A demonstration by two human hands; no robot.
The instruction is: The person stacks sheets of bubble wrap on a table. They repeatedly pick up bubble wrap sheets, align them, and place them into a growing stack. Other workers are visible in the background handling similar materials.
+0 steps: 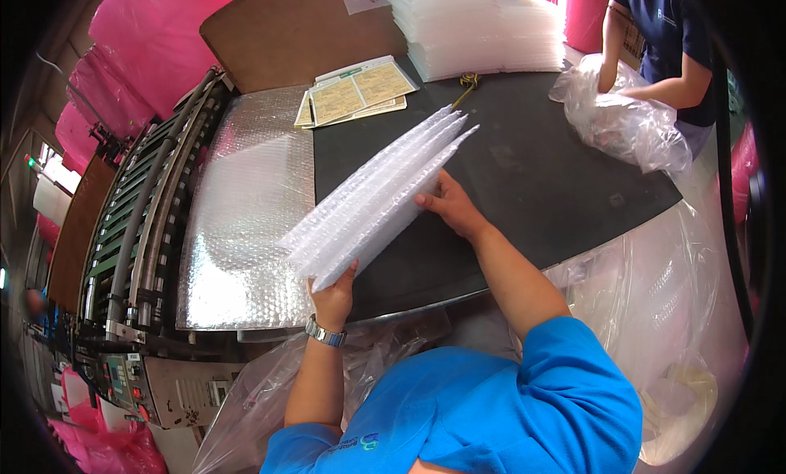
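A stack of clear bubble-wrap sheets or bags (pixel 377 191) is held tilted above the black table mat (pixel 524 196), its layers fanned apart. My left hand (pixel 334 298), with a metal watch on the wrist, grips the stack's near lower corner. Along the right edge, my right hand (pixel 452 205) is closed on the stack with the thumb on the near face; its other fingers are partly hidden behind it. Left of the stack, bubble wrap (pixel 246 212) lies flat, running from the roller machine onto the table.
A roller machine (pixel 139 220) with a control panel (pixel 127 384) stands at the left. At the back are a tall bubble-wrap pile (pixel 479 32), paper forms (pixel 360 93) and a yellow tape measure (pixel 468 81). A co-worker (pixel 667 56) handles a clear plastic bag (pixel 626 122) at the right.
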